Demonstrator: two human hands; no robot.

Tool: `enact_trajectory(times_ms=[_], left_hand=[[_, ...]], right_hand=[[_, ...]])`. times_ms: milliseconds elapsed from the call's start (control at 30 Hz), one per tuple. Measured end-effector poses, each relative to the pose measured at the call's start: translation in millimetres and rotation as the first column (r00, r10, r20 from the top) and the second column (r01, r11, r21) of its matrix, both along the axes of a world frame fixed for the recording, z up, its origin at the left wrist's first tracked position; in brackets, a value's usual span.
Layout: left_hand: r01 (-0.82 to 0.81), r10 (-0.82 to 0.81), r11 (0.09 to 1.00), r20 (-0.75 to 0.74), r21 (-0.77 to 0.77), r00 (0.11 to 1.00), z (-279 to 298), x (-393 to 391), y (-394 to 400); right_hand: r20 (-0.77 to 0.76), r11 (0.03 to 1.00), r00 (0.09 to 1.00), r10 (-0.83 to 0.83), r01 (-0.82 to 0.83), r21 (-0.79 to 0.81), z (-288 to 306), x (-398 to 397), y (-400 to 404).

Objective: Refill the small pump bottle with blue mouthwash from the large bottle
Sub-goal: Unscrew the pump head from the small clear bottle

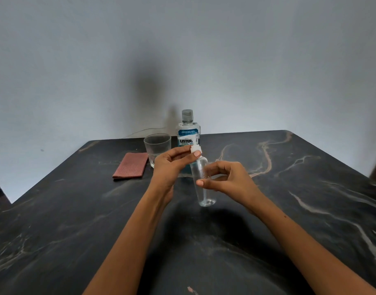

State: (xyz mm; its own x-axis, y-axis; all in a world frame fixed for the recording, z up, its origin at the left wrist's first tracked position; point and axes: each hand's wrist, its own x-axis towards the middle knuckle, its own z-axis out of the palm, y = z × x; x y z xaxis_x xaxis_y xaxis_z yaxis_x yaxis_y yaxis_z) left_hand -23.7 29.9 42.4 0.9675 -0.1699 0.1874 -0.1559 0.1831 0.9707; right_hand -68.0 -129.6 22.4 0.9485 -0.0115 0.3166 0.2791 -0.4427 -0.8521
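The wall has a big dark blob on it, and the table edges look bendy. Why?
In the head view, the blob on the wall is a soft shadow, likely the person's head blocking the light; another pools on the table beneath the hands. The wide-angle lens bows the table's edges. The large bottle looks slightly soft.

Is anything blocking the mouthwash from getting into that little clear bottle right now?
Yes. The white pump top sits on the small bottle, pinched by the left hand while the right hand holds the body. The large mouthwash bottle behind it has its cap on.
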Motion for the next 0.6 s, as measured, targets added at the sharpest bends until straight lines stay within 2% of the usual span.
enact_trajectory(times_ms=[233,433,600], left_hand=[[-0.193,0.175,0.971,-0.130,-0.141,0.976,11,-2,-10],[-0.254,0.214,0.930,-0.171,-0.266,0.962,43,8,0],[-0.352,0.305,0.887,-0.193,-0.298,0.932,69,17,9]], right_hand=[[0.062,0.986,0.997,-0.044,0.053,-0.156,2,-1,-1],[0.028,0.991,0.999,-0.039,0.042,-0.130,6,-1,-9],[0.008,0.990,0.999,-0.038,0.039,-0.134,12,-2,-13]])
